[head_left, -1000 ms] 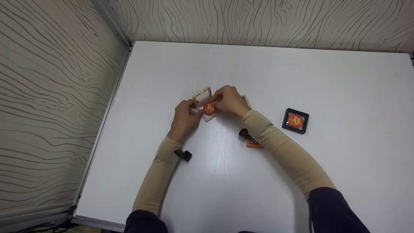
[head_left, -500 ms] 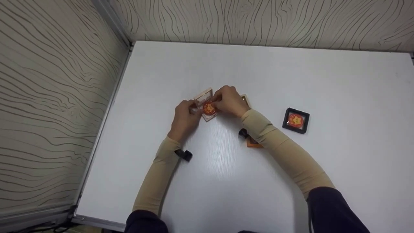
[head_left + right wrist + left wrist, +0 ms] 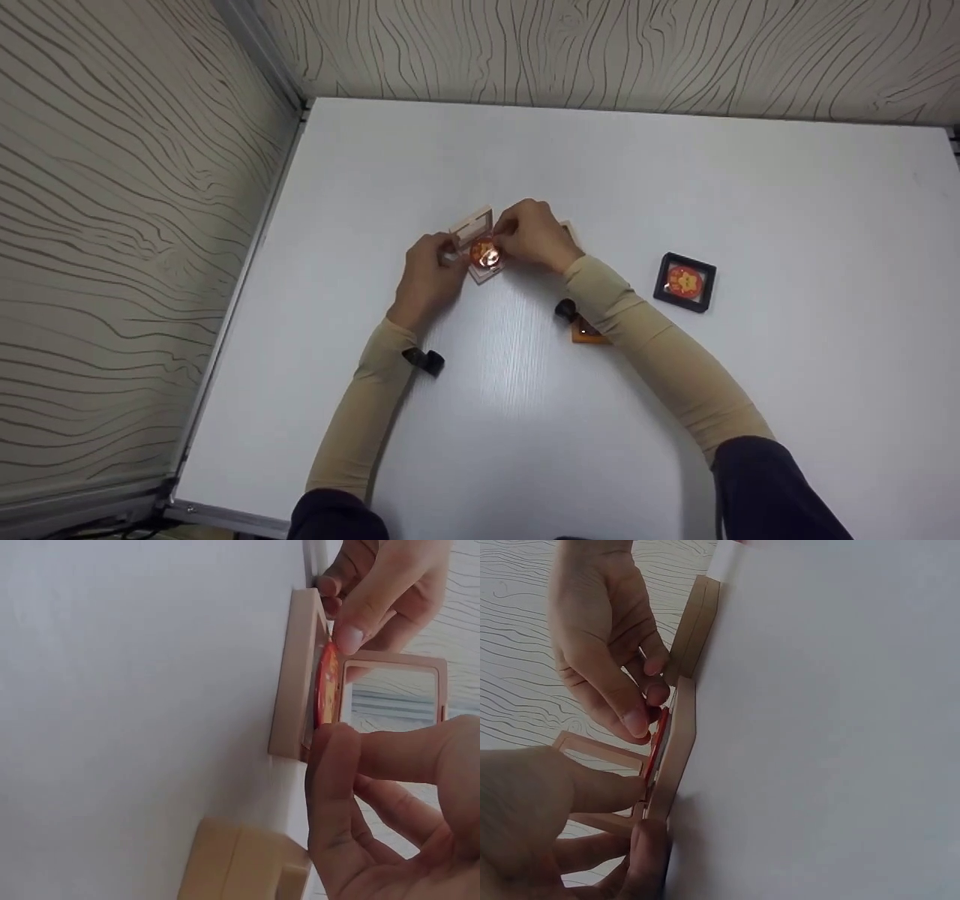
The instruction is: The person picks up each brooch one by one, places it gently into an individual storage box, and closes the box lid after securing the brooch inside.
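A pink hinged display case (image 3: 486, 274) lies on the table with its window lid (image 3: 394, 664) raised. Over its base is a round red badge (image 3: 481, 253) with a yellow star, slightly tilted in the right wrist view (image 3: 325, 686). My left hand (image 3: 431, 274) grips the case's left corner, its thumb at the badge's edge. With thumb and index finger, my right hand (image 3: 534, 234) pinches the opposite edge of the badge. The badge's underside is hidden.
A tan case (image 3: 696, 626) stands beside the pink one, partly behind my right hand. An orange case (image 3: 589, 334) is partly under my right forearm. Farther right lies a black case (image 3: 685, 282) holding a similar red star badge.
The pink case's lid has tipped slightly from where it stood a second ago. The badge has tilted a little and now shows a bright glare. Both hands stay nearly in place.
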`<act>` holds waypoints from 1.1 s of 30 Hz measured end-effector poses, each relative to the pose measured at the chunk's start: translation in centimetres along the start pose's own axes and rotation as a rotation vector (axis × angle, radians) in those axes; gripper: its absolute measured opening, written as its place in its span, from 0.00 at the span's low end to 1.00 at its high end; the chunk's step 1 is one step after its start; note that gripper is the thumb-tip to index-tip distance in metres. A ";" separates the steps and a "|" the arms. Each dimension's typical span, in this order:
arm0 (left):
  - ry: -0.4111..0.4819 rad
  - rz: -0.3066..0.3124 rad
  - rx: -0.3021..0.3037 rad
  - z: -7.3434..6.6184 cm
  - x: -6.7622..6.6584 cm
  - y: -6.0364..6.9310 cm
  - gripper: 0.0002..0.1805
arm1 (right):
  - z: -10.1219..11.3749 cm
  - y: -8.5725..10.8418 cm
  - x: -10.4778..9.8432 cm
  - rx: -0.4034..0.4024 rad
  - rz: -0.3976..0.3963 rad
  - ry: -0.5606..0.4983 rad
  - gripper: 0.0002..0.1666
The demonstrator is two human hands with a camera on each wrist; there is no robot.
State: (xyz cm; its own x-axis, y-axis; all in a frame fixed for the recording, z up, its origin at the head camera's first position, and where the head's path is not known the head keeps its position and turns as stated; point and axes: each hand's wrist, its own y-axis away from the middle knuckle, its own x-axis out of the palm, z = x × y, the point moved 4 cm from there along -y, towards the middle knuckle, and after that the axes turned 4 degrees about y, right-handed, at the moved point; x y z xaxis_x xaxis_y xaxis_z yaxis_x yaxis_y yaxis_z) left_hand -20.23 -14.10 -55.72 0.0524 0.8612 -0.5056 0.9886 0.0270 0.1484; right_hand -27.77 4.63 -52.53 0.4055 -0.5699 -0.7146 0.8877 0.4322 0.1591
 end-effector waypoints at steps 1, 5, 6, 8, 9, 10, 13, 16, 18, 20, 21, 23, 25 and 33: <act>0.011 0.016 -0.016 -0.1 0.0 0.1 0.18 | -0.1 0.0 -0.3 -0.003 -0.009 -0.011 0.09; 0.029 0.083 -0.071 -0.6 0.0 0.3 0.29 | -0.4 0.0 -1.6 0.011 -0.037 -0.114 0.11; 0.023 0.096 -0.078 -0.7 0.0 0.3 0.31 | -0.5 0.0 -1.9 0.019 -0.040 -0.151 0.12; -0.010 0.117 -0.068 -0.8 0.1 0.4 0.35 | -0.7 -0.2 -2.3 0.040 -0.039 -0.231 0.15; -0.030 0.123 -0.056 -0.9 0.2 0.4 0.36 | -0.8 -0.2 -2.5 0.050 -0.040 -0.267 0.16; -0.047 0.127 -0.042 -0.9 0.3 0.4 0.37 | -0.9 -0.3 -2.6 0.058 -0.042 -0.299 0.17; -0.076 0.128 -0.012 -0.9 0.7 0.4 0.43 | -0.9 -0.6 -2.9 0.050 -0.045 -0.362 0.21; -0.087 0.114 0.003 -0.9 1.0 0.4 0.51 | -0.6 -0.8 -2.9 -0.009 -0.034 -0.364 0.25; -0.100 0.103 0.011 -1.0 1.2 0.4 0.56 | -0.4 -0.8 -2.8 -0.049 -0.009 -0.370 0.26; -0.117 0.096 0.022 -1.1 1.3 0.4 0.56 | -0.2 -0.8 -2.7 -0.075 0.013 -0.367 0.26; -0.124 0.094 0.026 -1.2 1.4 0.4 0.56 | -0.1 -0.8 -2.6 -0.082 0.024 -0.366 0.26; -0.127 0.089 0.032 -1.2 1.5 0.3 0.55 | 0.2 -0.7 -2.5 -0.093 0.043 -0.366 0.25; -0.122 0.089 0.033 -1.2 1.5 0.2 0.54 | 0.5 -0.6 -2.3 -0.105 0.050 -0.349 0.24; -0.122 0.086 0.047 -1.2 1.5 0.0 0.46 | 1.3 -0.4 -2.2 -0.189 0.066 -0.259 0.18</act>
State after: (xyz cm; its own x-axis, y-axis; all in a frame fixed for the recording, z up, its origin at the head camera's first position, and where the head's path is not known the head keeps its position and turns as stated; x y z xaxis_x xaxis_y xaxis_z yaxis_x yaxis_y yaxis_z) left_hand -20.28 -12.20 -55.44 0.1509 0.7913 -0.5926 0.9851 -0.0702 0.1571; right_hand -28.77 4.79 -50.15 0.5244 -0.6844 -0.5065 0.8111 0.5825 0.0528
